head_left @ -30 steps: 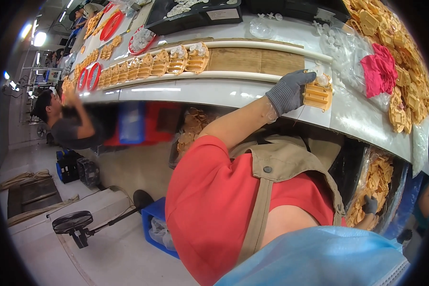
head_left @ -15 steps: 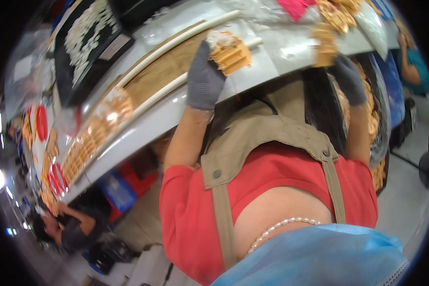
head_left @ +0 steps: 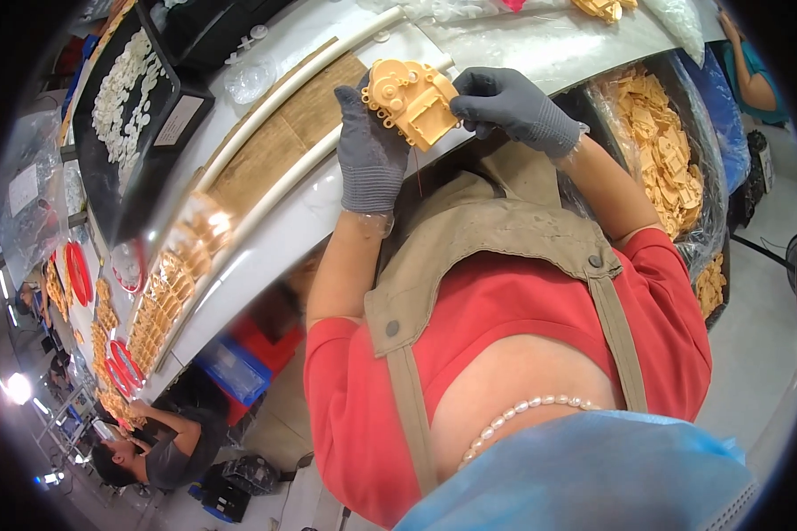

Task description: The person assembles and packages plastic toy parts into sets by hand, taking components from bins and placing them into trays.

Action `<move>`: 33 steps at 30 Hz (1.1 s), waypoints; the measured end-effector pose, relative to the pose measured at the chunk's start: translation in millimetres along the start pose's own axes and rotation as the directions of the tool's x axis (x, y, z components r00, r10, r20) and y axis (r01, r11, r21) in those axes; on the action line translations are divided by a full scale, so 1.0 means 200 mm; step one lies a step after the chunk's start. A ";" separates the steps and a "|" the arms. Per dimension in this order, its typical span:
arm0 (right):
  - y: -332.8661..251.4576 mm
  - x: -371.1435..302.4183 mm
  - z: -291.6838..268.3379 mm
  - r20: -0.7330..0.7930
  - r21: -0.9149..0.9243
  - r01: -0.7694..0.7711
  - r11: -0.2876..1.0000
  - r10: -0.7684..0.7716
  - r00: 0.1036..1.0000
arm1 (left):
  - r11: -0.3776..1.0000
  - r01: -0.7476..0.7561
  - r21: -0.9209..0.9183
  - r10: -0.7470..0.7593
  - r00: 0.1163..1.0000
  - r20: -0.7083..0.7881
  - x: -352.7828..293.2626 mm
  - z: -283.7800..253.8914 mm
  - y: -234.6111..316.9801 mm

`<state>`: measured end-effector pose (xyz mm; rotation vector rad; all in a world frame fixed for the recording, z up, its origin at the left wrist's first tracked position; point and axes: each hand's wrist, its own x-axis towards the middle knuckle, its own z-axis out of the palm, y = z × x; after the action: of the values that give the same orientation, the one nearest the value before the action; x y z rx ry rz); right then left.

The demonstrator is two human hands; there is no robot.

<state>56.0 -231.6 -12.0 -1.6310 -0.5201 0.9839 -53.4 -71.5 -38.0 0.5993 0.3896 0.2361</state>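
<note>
In front of me is an orange-yellow plastic housing (head_left: 413, 99) with a round raised section, a rectangular recess and small lugs along its rim. My left hand (head_left: 369, 159), in a grey glove, grips it from the left, the thumb up along its side. From the right, my gloved right hand (head_left: 515, 108) has curled fingers closed on the housing's right edge; the fingertips are partly hidden. The housing is held over the front edge of a white worktable (head_left: 314, 190).
White rails (head_left: 305, 84) flank a brown board (head_left: 274, 142), with a row of orange housings (head_left: 164, 296) farther left. A black tray (head_left: 184, 87) holds white parts. Orange pieces (head_left: 651, 133) fill a lined bin at right. Co-workers sit at lower left (head_left: 173, 456) and upper right (head_left: 757, 84).
My right hand has come left from the table's right side, where it held a blurred orange piece, to the housing. The housing's visible face is now orange where white showed before.
</note>
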 end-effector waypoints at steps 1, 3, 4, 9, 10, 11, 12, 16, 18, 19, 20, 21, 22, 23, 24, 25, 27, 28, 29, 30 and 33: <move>0.01 0.01 -0.01 0.002 -0.004 -0.006 1.000 0.006 1.000 | 1.000 -0.002 -0.005 0.003 1.000 0.030 0.00 0.00 -0.01; 0.00 0.02 0.00 -0.016 -0.001 -0.014 1.000 0.014 1.000 | 1.000 -0.009 -0.002 0.009 0.999 0.052 0.01 0.01 0.01; 0.00 0.02 0.00 -0.032 -0.004 -0.021 1.000 0.021 0.999 | 1.000 -0.009 -0.021 0.011 0.996 0.090 0.01 0.01 0.01; 0.04 0.04 -0.03 -0.025 -0.017 -0.051 0.999 0.051 0.998 | 0.951 -0.172 0.255 0.148 0.983 0.111 0.03 0.02 -0.02; 0.05 0.04 -0.03 -0.017 -0.040 -0.063 0.997 0.062 0.998 | 0.951 -0.191 0.242 0.172 0.980 0.099 0.04 0.01 -0.03; 0.05 0.05 -0.04 -0.018 -0.036 -0.062 0.997 0.061 0.998 | 0.950 -0.212 0.227 0.197 0.977 0.088 0.04 0.02 -0.03; 0.07 0.05 -0.06 -0.020 -0.102 -0.023 0.995 0.021 1.000 | 0.950 -0.211 0.231 0.195 0.977 0.089 0.04 0.03 -0.03; 0.14 0.17 -0.03 -0.344 -0.064 0.373 0.926 -0.371 0.863 | 0.906 -0.274 0.323 0.251 0.961 0.114 0.04 0.05 -0.04; 0.03 0.17 0.02 -0.362 -0.200 0.391 0.898 -0.439 0.822 | 0.871 -0.295 0.392 0.251 0.955 0.160 0.03 0.07 -0.06; -0.02 0.16 0.05 -0.360 -0.333 0.404 0.852 -0.511 0.781 | 0.865 -0.288 0.411 0.233 0.956 0.181 0.02 0.09 -0.07; -0.05 0.17 0.07 -0.354 -0.380 0.426 0.821 -0.555 0.753 | 0.855 -0.289 0.431 0.220 0.954 0.203 0.01 0.11 -0.07; -0.07 0.16 0.08 -0.356 -0.384 0.428 0.818 -0.558 0.750 | 0.855 -0.292 0.429 0.221 0.953 0.208 0.00 0.13 -0.07; -0.08 0.15 0.08 -0.372 -0.403 0.442 0.801 -0.585 0.721 | 0.831 -0.322 0.454 0.242 0.943 0.227 -0.01 0.14 -0.07; -0.10 0.15 0.09 -0.384 -0.420 0.458 0.783 -0.611 0.693 | 0.804 -0.354 0.479 0.265 0.933 0.244 -0.03 0.16 -0.07; -0.10 0.16 0.10 -0.398 -0.425 0.476 0.770 -0.632 0.665 | 0.790 -0.365 0.493 0.274 0.929 0.249 -0.04 0.17 -0.06; -0.11 0.16 0.12 -0.396 -0.428 0.480 0.766 -0.636 0.663 | 0.789 -0.370 0.491 0.278 0.927 0.252 -0.05 0.18 -0.06; -0.14 0.15 0.15 -0.438 -0.327 0.526 0.786 -0.619 0.653 | 0.716 -0.408 0.566 0.334 0.913 0.236 -0.08 0.20 -0.05; -0.15 0.14 0.16 -0.436 -0.325 0.528 0.784 -0.620 0.652 | 0.714 -0.410 0.567 0.336 0.912 0.236 -0.09 0.19 -0.06; -0.16 0.15 0.16 -0.446 -0.300 0.536 0.789 -0.612 0.653 | 0.693 -0.445 0.567 0.364 0.895 0.258 -0.08 0.19 -0.05; -0.17 0.15 0.16 -0.455 -0.273 0.542 0.795 -0.603 0.655 | 0.672 -0.478 0.566 0.390 0.878 0.278 -0.07 0.19 -0.05; -0.21 0.20 0.14 -0.315 -0.242 0.604 0.759 -0.650 0.691 | 0.758 -0.518 0.397 0.444 0.855 0.267 -0.03 0.14 -0.02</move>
<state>61.3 -171.9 12.5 -1.5252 -0.8073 0.1054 -45.6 -90.7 -17.6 1.1840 0.1215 0.6032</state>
